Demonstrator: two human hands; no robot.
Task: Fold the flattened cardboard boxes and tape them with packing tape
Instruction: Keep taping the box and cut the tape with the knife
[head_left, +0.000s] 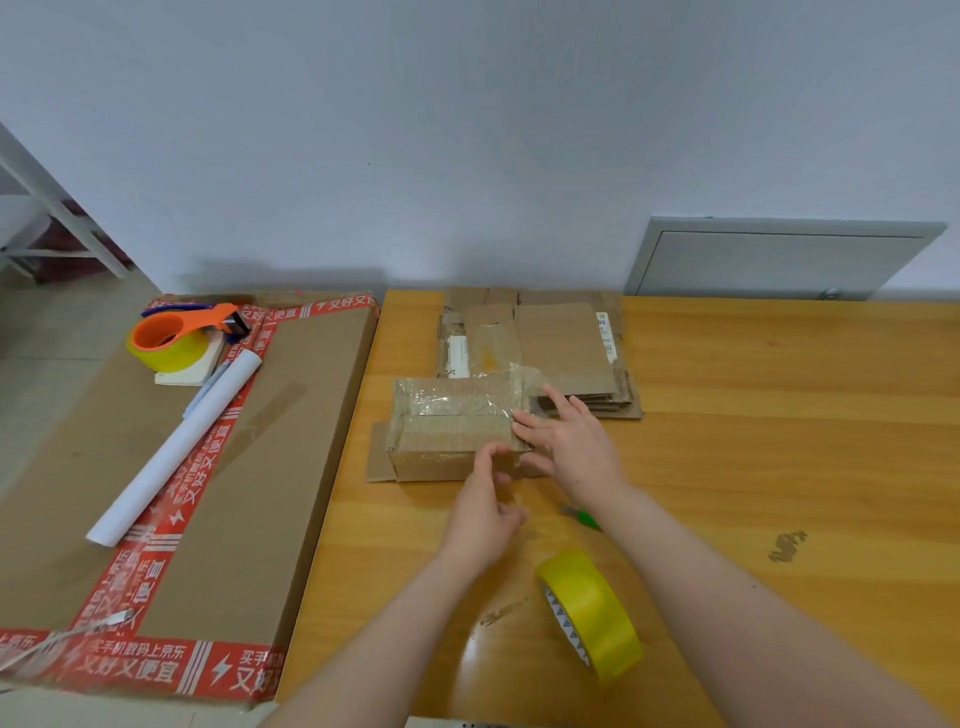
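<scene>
A small folded cardboard box (452, 431) lies on the wooden table (753, 415), with clear tape across its top. My right hand (569, 447) rests flat on the box's right end, fingers spread over the tape. My left hand (483, 514) is just in front of the box; one fingertip touches its front top edge and the other fingers are loosely curled, holding nothing I can see. A yellow roll of packing tape (592, 613) stands on edge near me. A stack of flattened boxes (566, 348) lies behind the folded one.
A small green tool (587, 518) lies beside my right wrist. To the left is a large flat carton (249, 467) with red printed tape, carrying an orange tape dispenser (176, 335), a white paper roll (176, 452) and a pen. A grey wall panel (779, 260) is behind the table.
</scene>
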